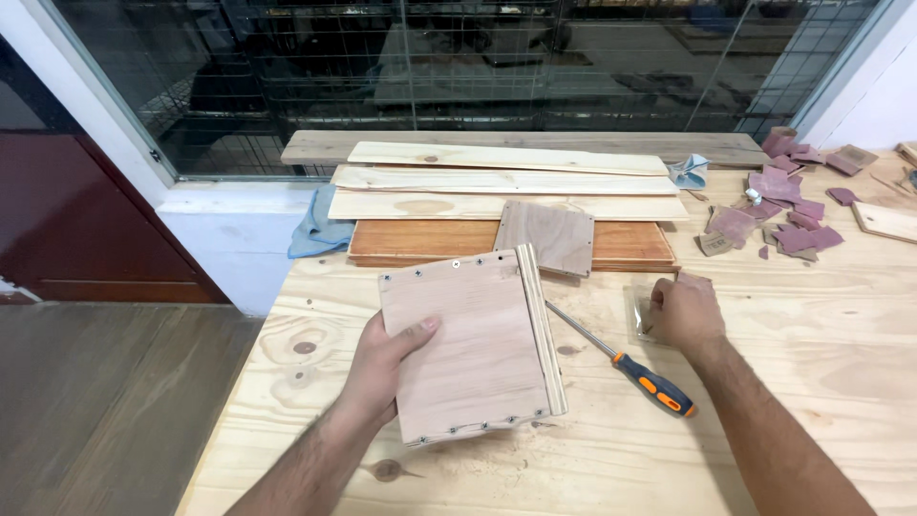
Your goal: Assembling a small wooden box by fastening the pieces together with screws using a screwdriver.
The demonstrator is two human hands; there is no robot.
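My left hand (380, 365) grips the left edge of a small wooden panel assembly (473, 339) with screws along its top and bottom edges; it lies on the pine workbench (611, 459). My right hand (683, 311) rests fingers-down on a small clear plastic bag (642, 315) to the right. Between the hands lies a screwdriver (626, 363) with an orange and black handle, its shaft pointing up-left toward the panel.
Behind the panel lie a square plywood piece (546, 236), a reddish board (430, 241) and several long pale planks (506, 182). A blue cloth (315, 234) hangs at the bench's left rear. Sandpaper scraps (783, 210) are scattered at the right rear. A window (430, 67) is beyond.
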